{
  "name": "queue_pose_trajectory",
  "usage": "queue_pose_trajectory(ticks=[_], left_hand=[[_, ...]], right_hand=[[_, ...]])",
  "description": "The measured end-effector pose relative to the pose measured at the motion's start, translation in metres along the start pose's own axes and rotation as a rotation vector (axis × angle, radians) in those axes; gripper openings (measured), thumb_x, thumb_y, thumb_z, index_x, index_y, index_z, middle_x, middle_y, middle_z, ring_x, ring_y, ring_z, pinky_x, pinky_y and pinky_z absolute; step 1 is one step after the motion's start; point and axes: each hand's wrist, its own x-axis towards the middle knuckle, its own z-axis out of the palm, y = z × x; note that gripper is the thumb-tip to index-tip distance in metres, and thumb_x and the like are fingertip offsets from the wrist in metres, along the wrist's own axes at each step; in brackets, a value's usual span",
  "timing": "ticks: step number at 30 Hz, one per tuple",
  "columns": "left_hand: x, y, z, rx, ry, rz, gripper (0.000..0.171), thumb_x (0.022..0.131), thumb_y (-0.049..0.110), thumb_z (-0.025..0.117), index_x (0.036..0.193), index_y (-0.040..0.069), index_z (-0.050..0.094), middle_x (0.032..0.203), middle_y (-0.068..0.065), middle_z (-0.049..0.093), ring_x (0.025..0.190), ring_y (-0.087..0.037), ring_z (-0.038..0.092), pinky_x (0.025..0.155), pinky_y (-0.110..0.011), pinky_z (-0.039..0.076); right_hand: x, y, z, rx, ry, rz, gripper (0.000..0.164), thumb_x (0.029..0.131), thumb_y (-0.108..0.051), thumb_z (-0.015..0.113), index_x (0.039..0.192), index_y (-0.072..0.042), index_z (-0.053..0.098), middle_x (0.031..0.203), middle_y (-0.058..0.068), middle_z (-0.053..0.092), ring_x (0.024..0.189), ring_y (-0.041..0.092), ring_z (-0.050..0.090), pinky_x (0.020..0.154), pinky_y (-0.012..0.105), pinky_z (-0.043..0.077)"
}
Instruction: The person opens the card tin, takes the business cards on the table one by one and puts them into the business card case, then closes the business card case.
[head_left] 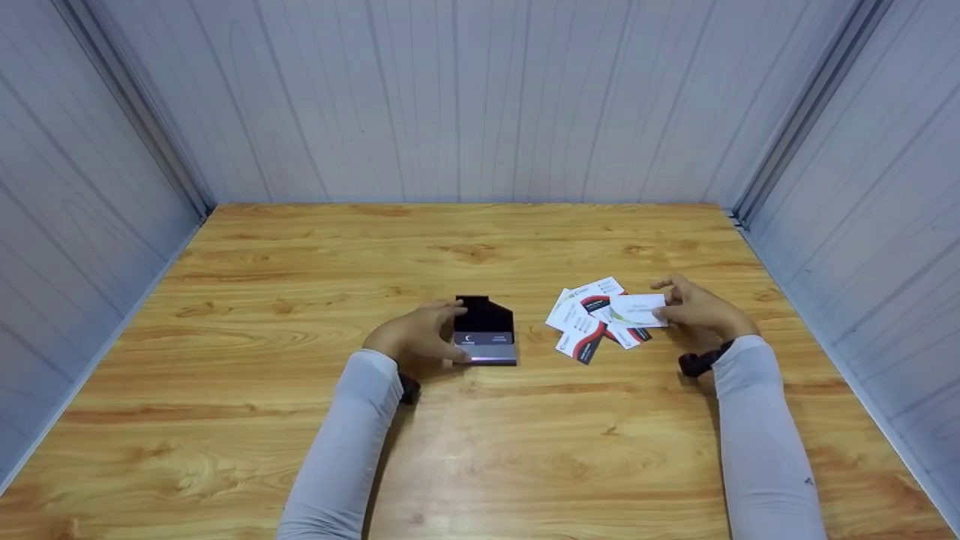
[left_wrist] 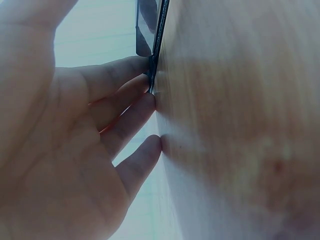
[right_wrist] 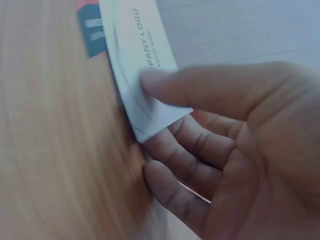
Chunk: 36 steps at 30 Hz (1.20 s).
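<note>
Though mostly white, green-striped card (head_left: 637, 308)

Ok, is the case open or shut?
Open: the case shows its black inside, and a dark card peeks out above its silver front.

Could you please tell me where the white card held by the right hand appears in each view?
Head: right of centre, the white card overlaps the other cards, beside the right hand.
Left wrist: not in it.
Right wrist: upper part, left of centre, the white card.
Shared landmark: the wooden tabletop.
</note>
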Motion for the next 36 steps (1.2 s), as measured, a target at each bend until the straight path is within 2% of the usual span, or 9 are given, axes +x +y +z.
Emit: queue_pose_trajectory(ticks=[4,9,13,21,28,30,36], left_hand=[[0.0,-0.001,0.001,0.019,0.002,0.007,0.096,0.085,0.047,0.079,0.16,0.018,0.027,0.166,-0.004,0.015,0.152,-0.028,0.009,0.118,-0.053,0.019],[0.0,-0.001,0.001,0.031,0.007,0.014,0.095,0.085,0.046,0.079,0.16,0.018,0.028,0.166,-0.005,0.016,0.152,-0.028,0.009,0.118,-0.052,0.019],[0.0,0.0,0.0,0.03,0.01,0.019,0.095,0.085,0.045,0.079,0.16,0.018,0.028,0.166,-0.005,0.016,0.152,-0.028,0.008,0.118,-0.053,0.018],[-0.001,0.001,-0.001,0.023,0.013,0.015,0.097,0.083,0.045,0.081,0.16,0.018,0.028,0.167,-0.004,0.014,0.152,-0.027,0.01,0.118,-0.052,0.021],[0.0,0.0,-0.001,0.025,0.011,0.012,0.097,0.084,0.045,0.081,0.16,0.018,0.028,0.167,-0.004,0.014,0.152,-0.028,0.01,0.118,-0.052,0.02],[0.001,0.0,-0.001,0.025,0.009,0.01,0.097,0.084,0.046,0.08,0.16,0.018,0.028,0.167,-0.004,0.013,0.152,-0.028,0.01,0.118,-0.052,0.02],[0.001,0.0,0.0,0.027,0.008,0.008,0.096,0.084,0.046,0.08,0.16,0.018,0.028,0.167,-0.004,0.013,0.152,-0.028,0.011,0.118,-0.051,0.02]], right_hand=[[-0.006,0.001,-0.003,0.088,-0.056,-0.051,0.041,0.105,-0.01,0.053,0.142,0.004,0.044,0.101,0.017,0.054,0.08,0.023,0.054,0.068,0.032,0.048],[-0.007,-0.001,-0.003,0.137,-0.053,-0.04,0.037,0.105,-0.011,0.052,0.138,0.004,0.046,0.105,0.019,0.053,0.083,0.023,0.055,0.071,0.032,0.05],[-0.005,-0.008,-0.001,0.127,-0.006,-0.039,0.042,0.104,-0.011,0.054,0.142,0.003,0.044,0.109,0.021,0.053,0.086,0.023,0.057,0.074,0.032,0.051],[0.006,-0.027,0.013,0.1,0.087,-0.127,0.04,0.102,-0.012,0.058,0.139,0.002,0.051,0.111,0.025,0.055,0.094,0.027,0.062,0.08,0.035,0.056],[0.019,-0.047,0.031,0.016,0.105,-0.134,0.037,0.103,-0.015,0.058,0.139,-0.005,0.055,0.111,0.021,0.057,0.096,0.035,0.064,0.084,0.048,0.055],[0.021,-0.052,0.037,-0.008,0.108,-0.139,0.036,0.103,-0.015,0.057,0.138,-0.007,0.056,0.111,0.019,0.059,0.095,0.034,0.063,0.084,0.048,0.055],[0.026,-0.067,0.055,0.016,0.084,-0.188,0.035,0.103,-0.011,0.057,0.137,-0.008,0.058,0.109,0.02,0.061,0.093,0.032,0.065,0.082,0.047,0.057]])
